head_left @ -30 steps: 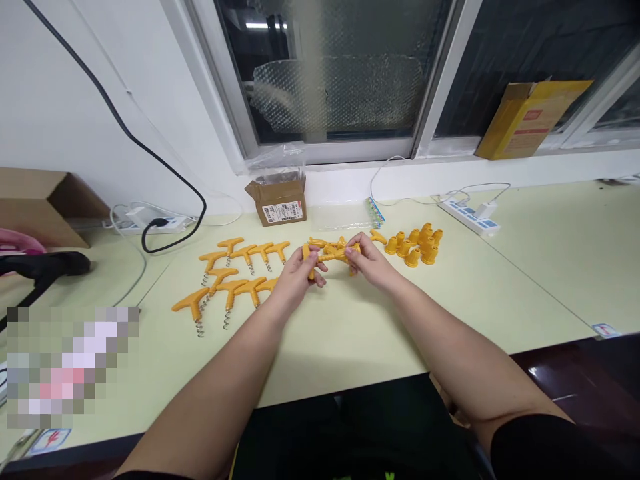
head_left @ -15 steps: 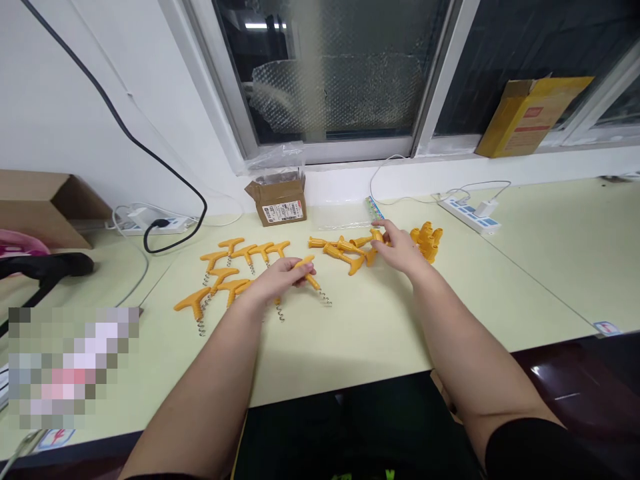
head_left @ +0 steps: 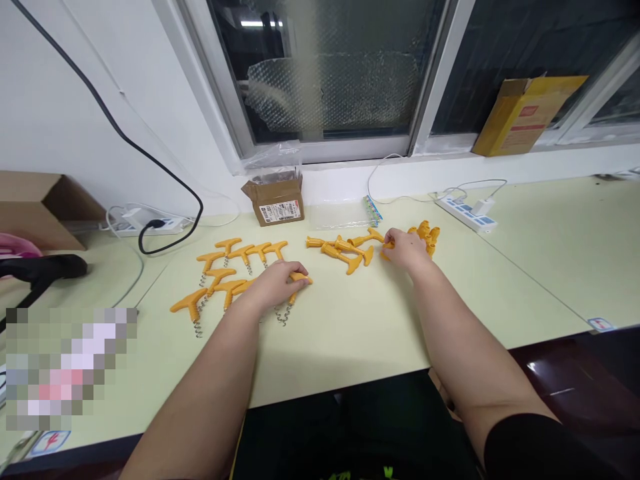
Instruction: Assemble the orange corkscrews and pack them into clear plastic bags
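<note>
My left hand [head_left: 280, 285] is closed on a yellow T-handled corkscrew [head_left: 300, 277], its metal spiral pointing down at the table. Left of it lie several more yellow corkscrews [head_left: 187, 305] with bare spirals. My right hand [head_left: 403, 249] has its fingers closed on a yellow piece [head_left: 388, 246], mostly hidden by the fingers. Just beyond that hand is a cluster of yellow sleeves [head_left: 425, 232]. Between my hands lie several yellow T-handled pieces [head_left: 353, 264] with sleeves and no spiral showing.
A small brown box [head_left: 279, 200] stands by the wall, beside a clear plastic bag [head_left: 335, 215]. Power strips [head_left: 465, 212] with cables lie at the back. A large cardboard box [head_left: 35, 203] and a black object [head_left: 55, 268] are at the left.
My left hand has moved slightly left and down, turning the corkscrew so its spiral points downward. My right hand has left a T-shaped piece and moved right, toward the sleeves.
</note>
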`<state>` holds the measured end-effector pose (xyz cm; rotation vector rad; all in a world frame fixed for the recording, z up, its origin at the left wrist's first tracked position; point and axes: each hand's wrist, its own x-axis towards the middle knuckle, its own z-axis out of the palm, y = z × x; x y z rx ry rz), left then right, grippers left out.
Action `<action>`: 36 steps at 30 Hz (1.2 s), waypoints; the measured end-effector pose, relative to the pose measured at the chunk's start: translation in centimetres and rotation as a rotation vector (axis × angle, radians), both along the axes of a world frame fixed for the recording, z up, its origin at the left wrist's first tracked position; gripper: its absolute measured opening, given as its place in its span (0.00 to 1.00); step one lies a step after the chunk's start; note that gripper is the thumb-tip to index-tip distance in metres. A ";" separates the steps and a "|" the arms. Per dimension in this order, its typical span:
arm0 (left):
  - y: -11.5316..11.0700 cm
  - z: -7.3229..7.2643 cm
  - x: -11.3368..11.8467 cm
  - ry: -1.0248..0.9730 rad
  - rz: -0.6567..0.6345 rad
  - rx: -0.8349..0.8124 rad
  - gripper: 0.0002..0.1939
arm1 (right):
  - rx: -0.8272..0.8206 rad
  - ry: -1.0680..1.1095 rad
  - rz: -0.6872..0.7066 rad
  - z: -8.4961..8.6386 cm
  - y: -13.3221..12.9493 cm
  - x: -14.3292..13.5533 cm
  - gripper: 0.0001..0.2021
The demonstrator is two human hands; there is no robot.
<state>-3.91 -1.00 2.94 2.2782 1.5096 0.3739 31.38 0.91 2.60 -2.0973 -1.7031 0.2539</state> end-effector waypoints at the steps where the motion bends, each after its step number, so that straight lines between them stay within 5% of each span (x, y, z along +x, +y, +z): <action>1: 0.0 -0.1 0.2 0.008 -0.007 0.012 0.17 | -0.004 -0.016 -0.015 0.0 0.0 -0.1 0.08; 9: -1.0 -0.9 2.8 0.067 -0.090 0.110 0.13 | 0.123 -0.060 -0.061 -0.5 0.3 -0.2 0.10; 13: -0.7 -1.0 2.5 0.126 -0.070 0.129 0.12 | 0.244 -0.015 0.176 -0.7 0.2 -1.6 0.11; 17: 0.0 -0.6 1.4 0.156 -0.066 0.093 0.10 | 0.177 -0.018 0.381 -1.1 0.0 -3.3 0.12; 24: 0.6 -0.6 0.1 0.153 0.004 0.088 0.06 | 0.068 -0.104 0.271 -1.2 0.1 -3.9 0.14; 36: -1.4 -0.4 3.5 -0.276 -0.259 0.272 0.06 | 0.044 -0.152 0.126 -1.7 0.8 -3.5 0.10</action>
